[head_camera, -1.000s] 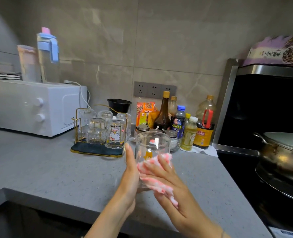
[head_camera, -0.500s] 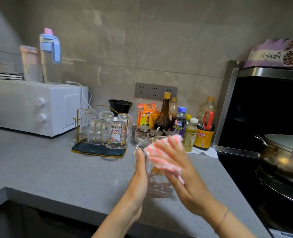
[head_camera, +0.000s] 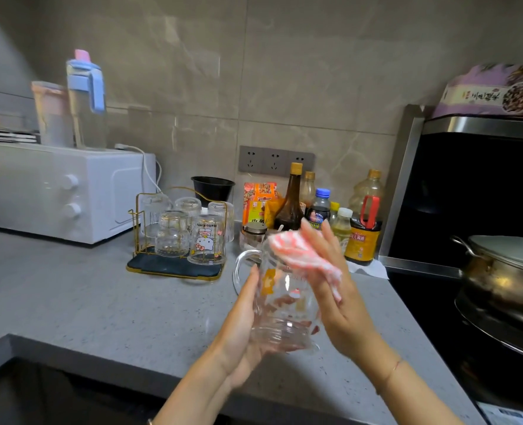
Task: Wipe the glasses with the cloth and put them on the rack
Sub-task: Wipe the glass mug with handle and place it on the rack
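A clear glass mug [head_camera: 284, 305] with printed pictures and a handle on its left is held tilted above the grey counter [head_camera: 100, 302]. My left hand [head_camera: 238, 332] grips it from the left and underneath, fingers curled round its base. With straight fingers, my right hand [head_camera: 343, 317] presses a pink-and-white cloth [head_camera: 300, 256] against the mug's upper right side and rim. Behind and to the left stands the gold wire rack [head_camera: 174, 266] on a dark tray, holding several upturned glasses, one with a cartoon cat [head_camera: 206, 240].
A white microwave [head_camera: 54, 188] stands at the far left with bottles on top. Sauce bottles [head_camera: 291, 204], a small jar [head_camera: 252, 237] and a black bowl [head_camera: 212, 188] line the wall. A steel pot [head_camera: 505, 271] sits on the stove at the right.
The mug has tipped from upright to tilted. My right hand and the cloth slid from its lower side up to the rim, and both hands shifted slightly right.
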The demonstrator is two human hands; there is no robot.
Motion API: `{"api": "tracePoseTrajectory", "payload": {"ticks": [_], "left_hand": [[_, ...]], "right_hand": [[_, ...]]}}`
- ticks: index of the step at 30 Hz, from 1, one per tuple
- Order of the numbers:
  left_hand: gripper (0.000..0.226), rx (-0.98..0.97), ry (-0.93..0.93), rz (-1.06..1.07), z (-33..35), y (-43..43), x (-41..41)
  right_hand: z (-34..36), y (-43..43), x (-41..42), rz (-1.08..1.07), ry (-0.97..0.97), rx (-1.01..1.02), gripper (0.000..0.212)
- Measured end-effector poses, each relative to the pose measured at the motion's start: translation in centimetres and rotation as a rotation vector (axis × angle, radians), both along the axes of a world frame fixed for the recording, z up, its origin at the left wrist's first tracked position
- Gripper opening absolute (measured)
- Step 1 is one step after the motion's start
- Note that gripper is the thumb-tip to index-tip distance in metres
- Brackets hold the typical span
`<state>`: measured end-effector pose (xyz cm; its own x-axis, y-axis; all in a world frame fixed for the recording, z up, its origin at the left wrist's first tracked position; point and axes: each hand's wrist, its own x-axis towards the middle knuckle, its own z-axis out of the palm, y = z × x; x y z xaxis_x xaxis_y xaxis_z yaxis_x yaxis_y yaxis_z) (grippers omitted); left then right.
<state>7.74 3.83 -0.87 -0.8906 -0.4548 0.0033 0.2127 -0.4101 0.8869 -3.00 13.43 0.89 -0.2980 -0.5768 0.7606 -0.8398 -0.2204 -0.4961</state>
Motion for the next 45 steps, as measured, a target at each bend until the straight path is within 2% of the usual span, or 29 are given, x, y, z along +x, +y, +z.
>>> {"api": "tracePoseTrajectory", "payload": {"ticks": [2, 6, 8, 12, 15, 19, 21, 24, 30, 34, 36, 40, 45], "left_hand": [[0.057, 0.037, 0.021, -0.035, -0.1, -0.1, 0.0], [0.053, 0.034, 0.041, -0.083, 0.3, -0.7, 0.2], [0.058, 0.001, 0.036, -0.068, 0.6, -0.8, 0.4], [0.076, -0.030, 0.115, -0.055, 1.0, -0.8, 0.2], [0.062, -0.103, 0.104, -0.029, 1.2, -0.4, 0.1], [0.049, -0.057, 0.096, 0.038, 0.8, -0.2, -0.2], [0.049, -0.030, 0.115, 0.039, 0.7, -0.1, -0.1], [0.055, -0.006, 0.124, 0.045, 0.7, -0.4, -0.1], [0.063, 0.037, 0.198, 0.051, 0.6, -1.2, -0.4], [0.055, 0.086, 0.179, -0.003, 0.6, -0.9, -0.2], [0.058, 0.106, 0.137, -0.023, 0.5, -0.8, -0.3], [0.058, 0.140, 0.121, -0.090, 0.5, -0.4, -0.3], [0.059, 0.165, 0.182, -0.089, 0.7, -0.6, -0.6]], "right_hand": [[0.8, -0.2, -0.6, 0.020, -0.072, -0.013, 0.063], [1.4, -0.7, -0.7, 0.079, -0.052, -0.064, 0.023], [1.7, -0.7, -0.7, 0.096, -0.060, -0.102, 0.015], [2.6, -0.8, -1.3, 0.051, -0.090, -0.160, 0.017], [3.2, -1.3, -1.4, -0.007, -0.026, -0.166, 0.018], [3.4, -1.8, -1.0, -0.061, 0.009, -0.155, 0.030], [3.3, -1.7, -0.5, -0.087, 0.110, -0.135, 0.037], [2.4, -1.5, 0.9, 0.006, 0.197, -0.047, 0.045], [-0.2, -0.5, 1.9, 0.078, 0.367, 0.037, 0.042], [0.4, -0.5, 0.9, 0.030, 0.464, 0.032, 0.045], [1.5, -0.6, 0.0, -0.015, 0.405, 0.010, 0.048], [3.8, -0.3, -1.8, -0.093, 0.156, -0.052, 0.049], [1.3, 0.0, 0.0, 0.031, 0.095, -0.014, 0.056]]}}
